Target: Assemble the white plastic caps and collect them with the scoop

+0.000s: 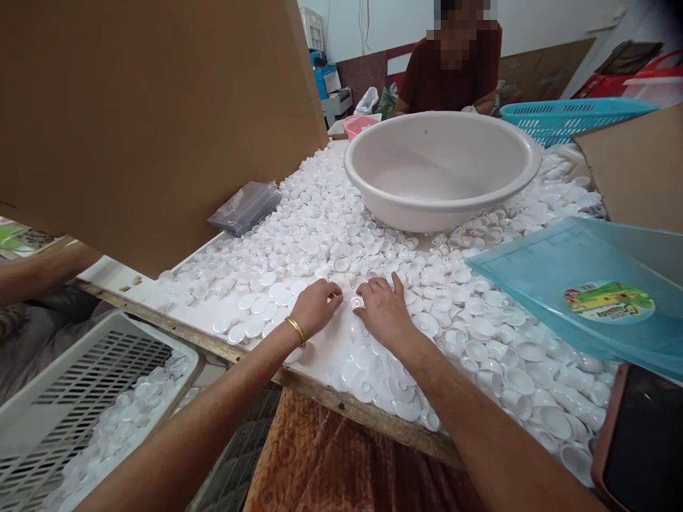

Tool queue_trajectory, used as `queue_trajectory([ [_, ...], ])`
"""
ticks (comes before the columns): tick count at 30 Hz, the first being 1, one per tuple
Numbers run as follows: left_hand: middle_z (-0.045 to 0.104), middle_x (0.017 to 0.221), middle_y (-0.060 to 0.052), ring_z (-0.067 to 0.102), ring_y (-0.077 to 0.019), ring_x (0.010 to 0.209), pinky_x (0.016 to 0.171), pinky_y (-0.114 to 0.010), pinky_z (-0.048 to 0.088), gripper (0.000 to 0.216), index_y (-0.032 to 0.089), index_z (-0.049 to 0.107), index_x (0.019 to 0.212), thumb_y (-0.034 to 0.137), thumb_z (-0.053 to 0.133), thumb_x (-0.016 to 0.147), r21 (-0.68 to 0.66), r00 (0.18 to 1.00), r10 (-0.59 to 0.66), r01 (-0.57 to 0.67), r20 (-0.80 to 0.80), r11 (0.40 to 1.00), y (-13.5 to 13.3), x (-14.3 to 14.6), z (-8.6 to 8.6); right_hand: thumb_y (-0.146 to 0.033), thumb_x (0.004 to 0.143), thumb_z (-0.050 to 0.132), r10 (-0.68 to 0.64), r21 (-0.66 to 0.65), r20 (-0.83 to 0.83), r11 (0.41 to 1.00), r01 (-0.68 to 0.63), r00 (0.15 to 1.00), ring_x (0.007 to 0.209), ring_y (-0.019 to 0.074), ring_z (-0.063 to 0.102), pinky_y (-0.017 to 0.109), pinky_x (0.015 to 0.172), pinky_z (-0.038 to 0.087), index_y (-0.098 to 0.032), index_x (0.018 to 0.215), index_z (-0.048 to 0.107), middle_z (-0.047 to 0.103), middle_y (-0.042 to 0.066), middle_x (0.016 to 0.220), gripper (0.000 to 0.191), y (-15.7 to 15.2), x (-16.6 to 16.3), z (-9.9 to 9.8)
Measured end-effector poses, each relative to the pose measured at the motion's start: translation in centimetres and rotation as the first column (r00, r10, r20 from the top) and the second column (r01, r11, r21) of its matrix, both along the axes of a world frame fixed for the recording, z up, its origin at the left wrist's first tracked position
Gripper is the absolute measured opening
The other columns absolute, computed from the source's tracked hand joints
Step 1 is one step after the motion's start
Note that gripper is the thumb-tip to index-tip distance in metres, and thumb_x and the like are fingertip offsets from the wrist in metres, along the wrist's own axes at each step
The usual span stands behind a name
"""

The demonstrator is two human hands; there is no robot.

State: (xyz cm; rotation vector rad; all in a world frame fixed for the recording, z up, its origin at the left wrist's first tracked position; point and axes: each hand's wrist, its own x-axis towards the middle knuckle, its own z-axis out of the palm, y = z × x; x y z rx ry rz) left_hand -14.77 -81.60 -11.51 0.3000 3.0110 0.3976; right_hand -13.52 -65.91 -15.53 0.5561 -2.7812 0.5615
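Note:
Shiny small white plastic pieces (314, 238), some cup-shaped and some like flat round discs, are heaped over the table. My right hand (387, 309) is low over the middle of them, with its thumb and forefinger closed around a small white ringed piece (357, 303). Just left of it, my left hand (316, 307) has its fingers curled together; whatever they may hold is hidden. A gold bangle circles my left wrist. White discs (260, 306) lie flat beside my left hand, and more round pieces (368, 373) cover the table's front edge below my right hand.
A large white basin (442, 206) stands on the heap. Cardboard (160, 128) rises at left beside a clear plastic packet (246, 206). At right are a blue plastic tray (533, 277) and a phone (645, 434). A white crate (114, 355) holds pieces below. Another person sits opposite; another arm shows at left.

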Motion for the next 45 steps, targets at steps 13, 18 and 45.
queue_trajectory([
  [13, 0.058, 0.062, -0.001, 0.051, -0.01, 0.054, 0.051, -0.021, 0.041, 0.021, 0.014, 0.062, 0.078, 0.032, 0.051, 0.078, 0.655, 0.973, -0.022, -0.137, 0.229, 0.743, -0.1, 1.5, 2.0, -0.016, 0.08, 0.049, 0.112, -0.636, 0.193, 0.771, 0.038, 0.975, 0.076, 0.0144, 0.058, 0.029, 0.071, 0.044, -0.022, 0.103, 0.05, 0.062, 0.0, 0.08, 0.024, -0.7, 1.1, 2.4],
  [18, 0.051, 0.046, 0.003, 0.045, -0.0075, 0.039, 0.038, -0.018, 0.034, 0.007, 0.013, 0.055, 0.069, 0.019, 0.055, 0.072, 0.634, 0.933, 0.145, -0.332, 0.329, 0.698, -0.9, 1.0, 0.8, -0.013, 0.082, 0.045, 0.165, -0.604, 0.231, 0.797, 0.009, 0.959, 0.084, 0.0147, 0.059, 0.029, 0.076, 0.044, -0.02, 0.106, 0.051, 0.065, 0.003, 0.091, 0.026, -1.0, 1.2, 1.6],
  [45, 0.043, 0.033, 0.008, 0.034, -0.0083, 0.024, 0.031, -0.017, 0.024, 0.015, 0.017, 0.051, 0.092, 0.029, 0.046, 0.084, 0.442, 0.778, -0.073, -0.274, 0.623, 0.854, -2.7, -1.3, -0.2, -0.009, 0.082, 0.041, 0.238, 0.203, -0.001, 0.951, -0.233, 0.971, 0.117, 0.0284, 0.039, 0.048, 0.099, 0.029, -0.007, 0.111, 0.059, 0.053, 0.018, 0.121, 0.035, -3.2, 3.6, 1.3],
])
